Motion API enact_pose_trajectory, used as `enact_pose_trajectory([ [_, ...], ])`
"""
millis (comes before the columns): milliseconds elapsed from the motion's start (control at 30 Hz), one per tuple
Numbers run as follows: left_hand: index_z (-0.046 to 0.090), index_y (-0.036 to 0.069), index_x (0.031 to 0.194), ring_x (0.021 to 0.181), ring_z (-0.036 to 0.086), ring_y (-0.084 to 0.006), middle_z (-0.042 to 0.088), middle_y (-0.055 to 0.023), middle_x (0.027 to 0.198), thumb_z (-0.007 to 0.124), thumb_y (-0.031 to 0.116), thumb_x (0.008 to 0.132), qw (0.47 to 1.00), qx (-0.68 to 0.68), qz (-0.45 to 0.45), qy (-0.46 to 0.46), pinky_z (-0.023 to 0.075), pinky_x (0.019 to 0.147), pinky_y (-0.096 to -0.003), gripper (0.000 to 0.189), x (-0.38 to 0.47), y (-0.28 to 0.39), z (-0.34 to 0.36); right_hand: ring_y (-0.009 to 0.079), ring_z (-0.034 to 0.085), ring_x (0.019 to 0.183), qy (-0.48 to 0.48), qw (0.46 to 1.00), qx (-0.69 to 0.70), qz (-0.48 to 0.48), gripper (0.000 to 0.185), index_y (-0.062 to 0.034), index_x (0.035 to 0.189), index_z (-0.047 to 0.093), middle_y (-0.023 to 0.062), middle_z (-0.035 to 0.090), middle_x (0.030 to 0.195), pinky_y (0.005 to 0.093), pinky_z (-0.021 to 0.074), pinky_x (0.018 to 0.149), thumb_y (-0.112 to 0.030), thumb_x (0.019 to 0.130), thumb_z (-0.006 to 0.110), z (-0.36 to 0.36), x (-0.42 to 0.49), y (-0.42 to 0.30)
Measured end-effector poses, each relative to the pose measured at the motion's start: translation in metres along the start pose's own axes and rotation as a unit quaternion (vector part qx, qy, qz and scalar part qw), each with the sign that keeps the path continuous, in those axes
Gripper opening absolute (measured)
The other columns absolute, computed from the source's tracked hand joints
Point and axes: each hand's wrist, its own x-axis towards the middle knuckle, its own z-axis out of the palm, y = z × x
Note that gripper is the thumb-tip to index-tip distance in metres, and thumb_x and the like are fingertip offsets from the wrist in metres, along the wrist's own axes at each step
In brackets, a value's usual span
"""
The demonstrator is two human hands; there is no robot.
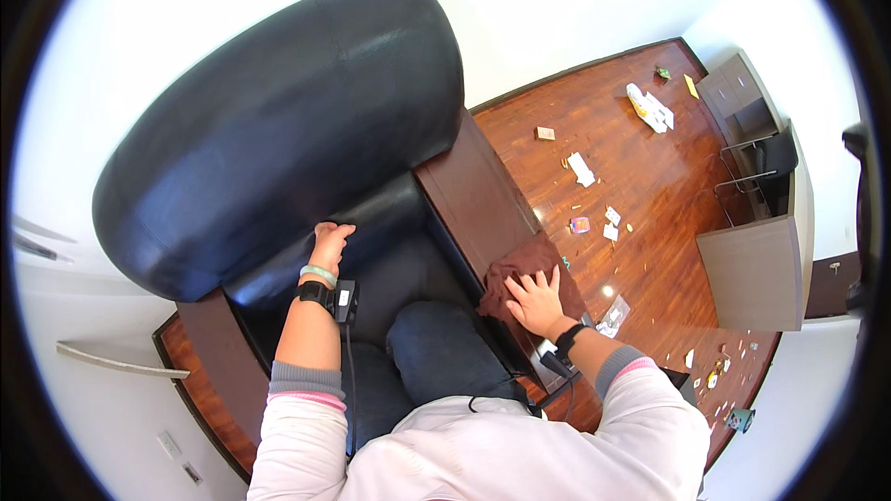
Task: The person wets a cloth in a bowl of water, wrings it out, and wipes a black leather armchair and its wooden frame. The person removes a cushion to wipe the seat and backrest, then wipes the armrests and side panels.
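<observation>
My right hand (537, 303) lies flat with spread fingers on a crumpled brown cloth (515, 266). Under the cloth is the brown armrest (480, 202) of a black leather sofa. My left hand (331, 245) is at the lower edge of the sofa's padded backrest (292, 125), above the seat (397, 257). Its fingers are partly curled, and whatever may be under them is hidden. A pale green bangle (319, 273) and a black strap with a small box (346, 302) are on the left wrist. My knees, in dark trousers (445, 341), are on the seat.
Right of the sofa, the wooden floor (654, 202) is strewn with paper, cards (611, 223), a small box (545, 133) and a plastic bag (614, 316). A desk (752, 278) and black chair (776, 153) stand beyond. A cable (351, 376) hangs from my left wrist. White walls border the sofa.
</observation>
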Motion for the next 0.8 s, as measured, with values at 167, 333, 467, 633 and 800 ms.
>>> enact_pose_trajectory([
  [167,0.048,0.019,0.121,0.103,0.05,-0.0144,0.054,0.0007,0.111,0.074,0.035,0.08,1.0,-0.017,0.018,-0.011,0.0363,0.09,-0.0415,0.051,0.006,-0.008,-0.002,0.0401,0.049,0.125,0.023,1.0,-0.012,0.003,0.057,-0.0216,0.138,0.055,0.0082,0.058,0.129,0.0757,0.0211,0.108,-0.051,0.09,0.06,-0.002,0.063,-0.029],
  [333,0.049,0.018,0.122,0.103,0.049,-0.0147,0.054,-0.0002,0.111,0.074,0.034,0.079,1.0,-0.009,0.02,-0.016,0.035,0.088,-0.0408,0.053,0.017,-0.013,-0.002,0.0401,0.045,0.133,-0.01,0.999,-0.01,0.037,0.065,-0.0214,0.143,0.05,0.01,0.055,0.139,0.0755,0.0177,0.111,-0.052,0.088,0.063,-0.008,0.121,-0.051],
  [467,0.043,0.003,0.136,0.112,0.05,-0.0199,0.055,-0.0088,0.12,0.074,0.026,0.081,0.997,-0.03,0.061,0.026,0.0388,0.1,-0.0393,0.068,0.015,-0.017,0.007,0.0397,0.042,0.137,-0.024,0.998,-0.007,0.055,0.066,-0.0218,0.145,0.047,0.0098,0.052,0.143,0.0743,0.0179,0.112,-0.044,0.086,0.067,-0.011,0.149,-0.059],
  [633,0.05,-0.002,0.136,0.121,0.057,-0.0279,0.06,-0.0171,0.125,0.073,0.015,0.083,0.992,-0.07,0.102,-0.005,0.0431,0.105,-0.037,0.06,-0.025,-0.02,0.017,0.0389,0.04,0.138,-0.023,0.998,-0.015,0.052,0.069,-0.0228,0.148,0.044,0.0099,0.049,0.147,0.0742,0.0167,0.113,-0.041,0.085,0.067,-0.011,0.169,-0.061],
  [800,0.057,0.0,0.131,0.121,0.057,-0.0244,0.061,-0.0148,0.129,0.069,0.015,0.088,0.99,-0.005,0.132,-0.059,0.0437,0.104,-0.0353,0.046,-0.074,-0.016,0.027,0.0364,0.044,0.135,0.022,0.999,-0.001,0.029,0.071,-0.0206,0.148,0.045,0.0099,0.052,0.142,0.0702,0.0207,0.114,-0.034,0.083,0.069,-0.005,0.162,-0.06],
])
